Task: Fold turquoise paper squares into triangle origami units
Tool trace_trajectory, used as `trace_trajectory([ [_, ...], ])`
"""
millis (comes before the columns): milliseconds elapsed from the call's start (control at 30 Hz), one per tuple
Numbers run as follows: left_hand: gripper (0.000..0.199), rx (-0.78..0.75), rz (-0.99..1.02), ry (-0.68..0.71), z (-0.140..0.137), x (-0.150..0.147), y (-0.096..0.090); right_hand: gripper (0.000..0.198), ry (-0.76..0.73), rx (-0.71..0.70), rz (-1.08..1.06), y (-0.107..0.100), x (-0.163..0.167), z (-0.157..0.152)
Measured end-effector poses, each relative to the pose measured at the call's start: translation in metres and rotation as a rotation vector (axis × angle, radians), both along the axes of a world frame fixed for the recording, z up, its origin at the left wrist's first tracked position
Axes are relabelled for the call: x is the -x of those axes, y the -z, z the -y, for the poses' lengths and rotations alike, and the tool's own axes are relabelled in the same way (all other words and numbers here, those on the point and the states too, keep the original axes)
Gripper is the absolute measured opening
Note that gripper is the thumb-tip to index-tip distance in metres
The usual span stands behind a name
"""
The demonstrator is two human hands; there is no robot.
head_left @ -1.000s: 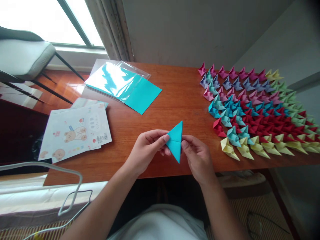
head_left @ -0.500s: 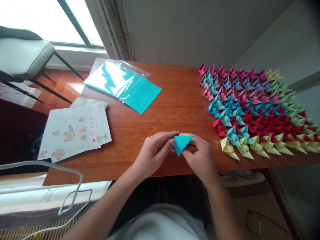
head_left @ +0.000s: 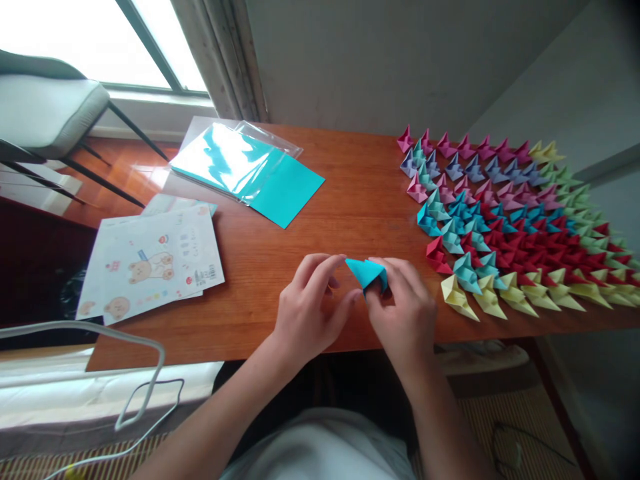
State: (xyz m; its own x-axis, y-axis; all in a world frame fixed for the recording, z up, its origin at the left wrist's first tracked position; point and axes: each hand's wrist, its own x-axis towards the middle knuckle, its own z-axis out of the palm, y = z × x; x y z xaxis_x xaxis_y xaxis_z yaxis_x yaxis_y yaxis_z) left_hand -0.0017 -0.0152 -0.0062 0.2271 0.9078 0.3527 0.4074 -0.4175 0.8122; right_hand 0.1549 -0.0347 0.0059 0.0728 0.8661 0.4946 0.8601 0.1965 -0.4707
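A small piece of folded blue origami paper [head_left: 367,272] is held above the table near its front edge. My right hand [head_left: 403,307] grips it, with fingers and thumb around its right side and lower edge. My left hand [head_left: 310,307] is just to the left, thumb and fingers apart, its fingertips close to the paper's left point. Whether the left fingertips touch the paper is hard to tell. On the right of the table stand rows of folded paper pieces in many colours, the nearest being a pale yellow one [head_left: 457,298].
A stack of turquoise paper in clear plastic [head_left: 295,190] lies at the back left of the wooden table [head_left: 240,313]. Printed sheets with a bear picture [head_left: 160,260] lie at the left edge. A chair [head_left: 50,113] stands beyond, and a white metal tube [head_left: 145,340] is at front left.
My left hand has opened and come off the paper. The blue paper has turned in my right hand, its point now facing up and left.
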Motion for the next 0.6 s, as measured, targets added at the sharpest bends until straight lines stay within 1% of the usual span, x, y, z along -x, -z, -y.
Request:
trace_trajectory([
  [100,0.041,-0.028,-0.069,0.084,0.0013,-0.0007,0.0015,0.028,-0.015,0.006,-0.013,0.0013,0.0018,0.0008],
  [167,0.044,-0.02,-0.11,0.141,0.001,-0.0007,0.0031,0.031,-0.055,0.017,-0.04,0.0018,0.003,0.0019],
  [267,0.051,0.011,-0.124,0.161,-0.0004,0.0006,0.0049,0.036,-0.122,0.027,-0.077,0.0023,0.0045,0.004],
  [333,0.051,0.049,-0.087,0.148,-0.0016,0.0025,0.0044,0.038,-0.154,0.021,-0.099,0.0021,0.0048,0.0052],
  [433,0.047,0.178,0.053,0.148,-0.0036,0.0057,0.0011,0.038,-0.174,0.019,-0.161,0.0009,0.004,0.0062],
  [533,0.04,0.394,0.311,0.182,-0.0051,0.0075,-0.0019,0.034,-0.181,0.033,-0.263,-0.0011,0.0031,0.0064],
  [600,0.035,0.499,0.46,0.193,-0.0059,0.0075,-0.0027,0.034,-0.192,0.042,-0.314,-0.0021,0.0031,0.0064],
])
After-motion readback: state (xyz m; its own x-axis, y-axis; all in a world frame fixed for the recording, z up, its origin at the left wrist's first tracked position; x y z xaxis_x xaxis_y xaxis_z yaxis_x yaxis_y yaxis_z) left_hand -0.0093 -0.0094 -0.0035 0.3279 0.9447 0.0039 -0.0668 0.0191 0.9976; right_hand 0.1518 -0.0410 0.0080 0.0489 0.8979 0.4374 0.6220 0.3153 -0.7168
